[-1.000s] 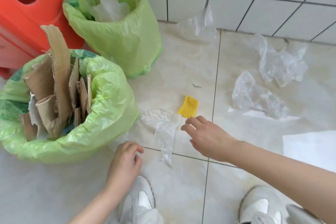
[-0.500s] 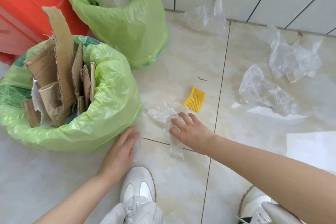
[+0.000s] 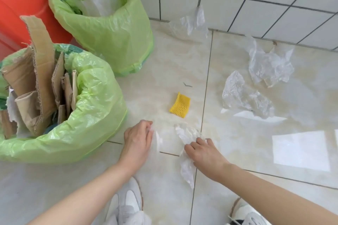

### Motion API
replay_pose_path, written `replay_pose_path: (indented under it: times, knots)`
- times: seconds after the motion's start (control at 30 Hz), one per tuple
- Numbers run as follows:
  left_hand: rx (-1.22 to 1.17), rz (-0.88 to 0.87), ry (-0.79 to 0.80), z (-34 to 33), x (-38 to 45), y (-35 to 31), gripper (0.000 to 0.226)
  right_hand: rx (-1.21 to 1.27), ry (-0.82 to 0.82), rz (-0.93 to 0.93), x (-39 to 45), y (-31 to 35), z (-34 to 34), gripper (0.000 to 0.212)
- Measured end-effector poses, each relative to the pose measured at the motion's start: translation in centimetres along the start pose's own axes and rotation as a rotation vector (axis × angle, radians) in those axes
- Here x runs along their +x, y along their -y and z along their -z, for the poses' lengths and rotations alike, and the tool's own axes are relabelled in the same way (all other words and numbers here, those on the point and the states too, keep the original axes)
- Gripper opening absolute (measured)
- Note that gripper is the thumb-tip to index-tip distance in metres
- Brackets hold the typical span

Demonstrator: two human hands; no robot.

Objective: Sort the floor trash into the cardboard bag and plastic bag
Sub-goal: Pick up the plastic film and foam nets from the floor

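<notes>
On the pale tiled floor [image 3: 237, 151], both hands pinch one clear plastic sheet [image 3: 184, 133]: left hand [image 3: 138, 139] its left edge, right hand [image 3: 203, 151] its crumpled right side. Cardboard bag [image 3: 95, 115] sits at nine o'clock of the grip, plastic bag [image 3: 117, 38] at eleven, yellow foam net [image 3: 180, 104] at twelve.

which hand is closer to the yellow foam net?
Right, narrowly. The right hand is below the yellow net and slightly right, gripping clear plastic film. The left hand is below-left.

clear crumpled plastic wrap [image 3: 184, 133] on floor, pinched
</notes>
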State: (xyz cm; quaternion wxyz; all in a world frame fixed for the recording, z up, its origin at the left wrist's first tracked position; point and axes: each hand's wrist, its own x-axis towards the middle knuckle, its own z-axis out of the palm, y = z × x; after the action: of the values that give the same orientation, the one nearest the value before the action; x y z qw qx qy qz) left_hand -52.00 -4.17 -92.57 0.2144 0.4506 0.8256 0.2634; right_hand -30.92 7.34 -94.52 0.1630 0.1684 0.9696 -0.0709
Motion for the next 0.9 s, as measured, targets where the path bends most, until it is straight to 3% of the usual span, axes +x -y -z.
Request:
replay_pose_path:
  times: [0.13, 0.33, 0.43, 0.57, 0.7, 0.8, 0.9]
  knots:
    - [-0.249, 0.075, 0.085, -0.8, 1.5, -3.8, 0.01, 0.193, 0.007, -0.104, -2.6, -2.2, 0.3, 0.041]
    - [-0.356, 0.22, 0.171, -3.2, 2.8, -6.8, 0.015, 0.555, 0.045, -0.356, -3.7, -6.1, 2.1, 0.037]
    - [-0.301, 0.257, 0.195, -3.6, 3.8, -8.2, 0.023, 0.704, -0.022, -0.468, -3.9, -7.4, 3.8, 0.036]
    - [-0.187, 0.315, 0.131, -3.3, 6.3, -10.0, 0.036, 0.634, -0.181, -0.381, -3.4, -10.0, 7.0, 0.053]
    - [0.033, 0.183, 0.097, -2.9, 9.7, -11.2, 0.036, 0.679, -0.313, -0.46, -2.3, -13.4, 9.0, 0.086]
    - [0.13, 0.109, 0.108, -3.2, 11.9, -11.2, 0.017, 0.685, -0.32, -0.526, -1.1, -15.7, 9.3, 0.084]
    - [0.194, 0.095, 0.117, -4.4, 13.0, -10.8, 0.017, 0.522, -0.19, -0.556, 0.0, -17.7, 8.1, 0.082]
